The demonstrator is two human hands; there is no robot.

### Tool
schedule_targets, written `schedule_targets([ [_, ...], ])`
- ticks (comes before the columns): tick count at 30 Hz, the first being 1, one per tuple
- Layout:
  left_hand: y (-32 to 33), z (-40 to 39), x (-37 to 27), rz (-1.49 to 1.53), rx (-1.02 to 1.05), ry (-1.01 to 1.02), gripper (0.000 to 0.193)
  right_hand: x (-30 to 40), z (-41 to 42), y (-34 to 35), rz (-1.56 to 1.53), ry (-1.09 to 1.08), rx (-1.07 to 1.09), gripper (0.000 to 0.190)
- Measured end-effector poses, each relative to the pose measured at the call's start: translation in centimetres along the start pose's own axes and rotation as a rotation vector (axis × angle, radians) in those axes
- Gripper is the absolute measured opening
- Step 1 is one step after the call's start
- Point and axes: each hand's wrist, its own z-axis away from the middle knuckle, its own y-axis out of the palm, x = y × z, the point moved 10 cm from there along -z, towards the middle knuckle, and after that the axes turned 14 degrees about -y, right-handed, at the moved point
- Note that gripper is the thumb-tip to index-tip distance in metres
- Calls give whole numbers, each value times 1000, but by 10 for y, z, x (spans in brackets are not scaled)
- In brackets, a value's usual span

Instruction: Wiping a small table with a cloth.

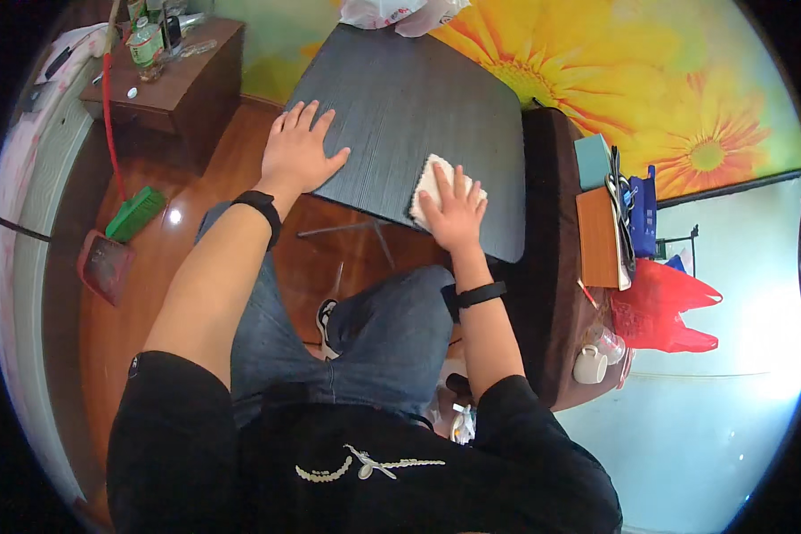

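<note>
A dark grey, wood-grained folding table (400,100) stands before me. My left hand (302,150) lies on its left edge with the fingers spread, holding nothing. Toward the table's near right side, my right hand (455,208) presses a folded cream cloth (434,175) against the top. The thumb and fingers of that hand lie over the cloth, and its edges stick out at the upper left and right. Both wrists wear black bands.
White plastic bags (384,12) sit at the table's far end. On the right, a brown sofa (547,200) bears boxes, a red bag (661,307) and a white mug (590,365). A green broom (135,213), dustpan (107,263) and brown cabinet (167,73) stand left.
</note>
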Motion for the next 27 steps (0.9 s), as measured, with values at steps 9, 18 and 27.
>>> schedule_targets([
  [9,0,0,-4,8,-4,5,79,-138,34,0,24,415,44,75],
  [18,3,1,-2,-23,3,1,79,-97,-4,14,40,314,19,76],
  [27,-2,0,-5,28,-10,8,78,47,-46,15,61,-12,-51,75],
])
